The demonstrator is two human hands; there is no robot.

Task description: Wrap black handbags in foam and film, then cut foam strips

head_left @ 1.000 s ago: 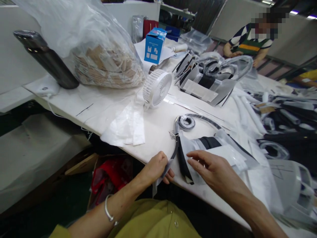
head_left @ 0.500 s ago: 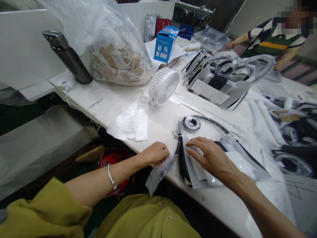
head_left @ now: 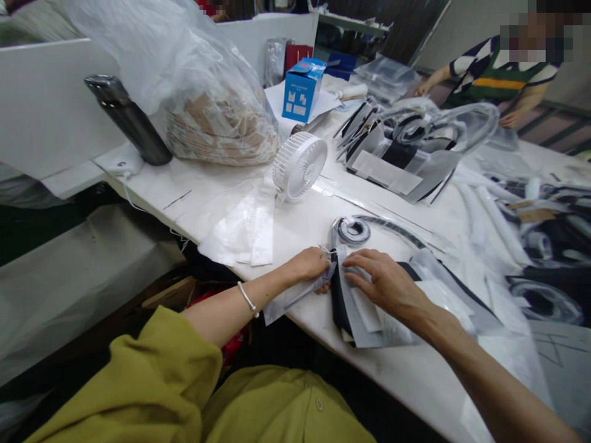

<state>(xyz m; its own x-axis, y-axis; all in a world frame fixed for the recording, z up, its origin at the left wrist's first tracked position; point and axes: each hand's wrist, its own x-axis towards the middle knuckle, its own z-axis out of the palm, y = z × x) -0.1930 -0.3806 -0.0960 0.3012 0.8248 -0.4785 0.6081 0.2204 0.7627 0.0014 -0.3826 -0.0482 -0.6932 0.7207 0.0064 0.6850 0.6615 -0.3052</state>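
Note:
A black handbag lies on the table by the front edge, with pale translucent sheets over its side. Its handle is wrapped in clear film and curves away behind it, beside a wrapped coil. My left hand is closed on a translucent plastic sheet at the bag's left edge, near some white string. The fingertips on its far side are partly hidden. My right hand rests over the covered side of the bag, fingers apart and bent slightly.
A white fan stands beyond the bag, with white sheets beside it. Farther back are a dark bottle, a large plastic sack and a blue box. Wrapped bags lie right; another person stands behind.
My left hand has moved up and right to the bag's edge, bringing the plastic sheet with it. My right hand stays almost in place. The view has shifted slightly.

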